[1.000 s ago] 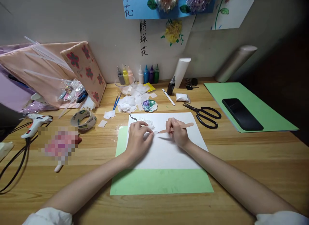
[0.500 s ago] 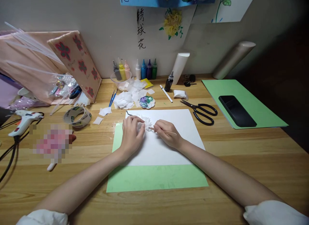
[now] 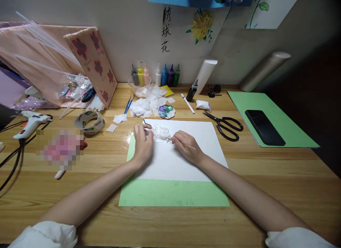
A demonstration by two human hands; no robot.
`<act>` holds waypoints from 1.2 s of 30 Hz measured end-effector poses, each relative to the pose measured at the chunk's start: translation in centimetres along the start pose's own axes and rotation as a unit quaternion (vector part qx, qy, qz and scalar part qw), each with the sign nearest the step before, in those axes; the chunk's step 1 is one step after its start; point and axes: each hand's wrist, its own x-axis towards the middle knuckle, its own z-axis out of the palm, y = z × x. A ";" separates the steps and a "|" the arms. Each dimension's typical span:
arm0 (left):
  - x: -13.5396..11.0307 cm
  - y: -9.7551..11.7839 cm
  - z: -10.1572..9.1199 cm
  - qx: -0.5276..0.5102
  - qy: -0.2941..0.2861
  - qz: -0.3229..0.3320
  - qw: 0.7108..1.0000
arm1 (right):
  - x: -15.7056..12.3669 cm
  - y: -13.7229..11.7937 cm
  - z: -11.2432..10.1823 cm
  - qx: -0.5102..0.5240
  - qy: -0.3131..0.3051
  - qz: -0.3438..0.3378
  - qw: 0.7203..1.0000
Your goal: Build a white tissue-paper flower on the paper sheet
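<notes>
A fluffy white paper flower [image 3: 161,133] lies on a white sheet [image 3: 183,166] over a green sheet [image 3: 174,194]. My left hand [image 3: 143,143] has its fingers and thumb bent around the flower's left edge, steadying it against the sheet. In my right hand [image 3: 188,146] is a thin, light-coloured stick that looks like a paintbrush [image 3: 190,147]. Its tip points at the right edge of the petals, mostly hidden by my fingers. A dark stem-like mark [image 3: 146,122] shows at the sheet's upper left corner.
Behind the sheet are paper squares [image 3: 141,107], a painted palette [image 3: 166,111], paint bottles [image 3: 164,77] and blue brushes [image 3: 129,104]. Black scissors [image 3: 226,126] and a phone [image 3: 264,127] lie right. Tape [image 3: 90,123] and a glue gun [image 3: 32,123] are left.
My left hand has drawn back to the left, uncovering more of the white flower. The right hand stays at the flower's right side with the brush. The whole view has shifted slightly.
</notes>
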 end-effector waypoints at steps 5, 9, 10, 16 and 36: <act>0.0 -0.1 0.1 -0.015 0.003 0.001 1.000 | 0.1 -0.1 0.1 0.002 -0.007 0.011 1.000; 0.0 0.0 0.0 -0.025 0.004 -0.001 1.000 | -0.1 -0.1 0.1 0.014 0.023 0.014 1.000; 0.0 0.0 0.0 -0.026 0.005 -0.001 1.000 | -0.1 0.0 0.1 0.015 0.027 0.014 0.999; -0.2 0.0 0.1 -0.024 0.006 0.000 1.000 | 0.2 0.0 0.2 0.005 -0.016 0.020 1.000; 7.5 -3.1 -6.3 0.480 0.005 0.028 0.877 | -1.5 0.8 0.2 0.110 0.089 0.061 0.988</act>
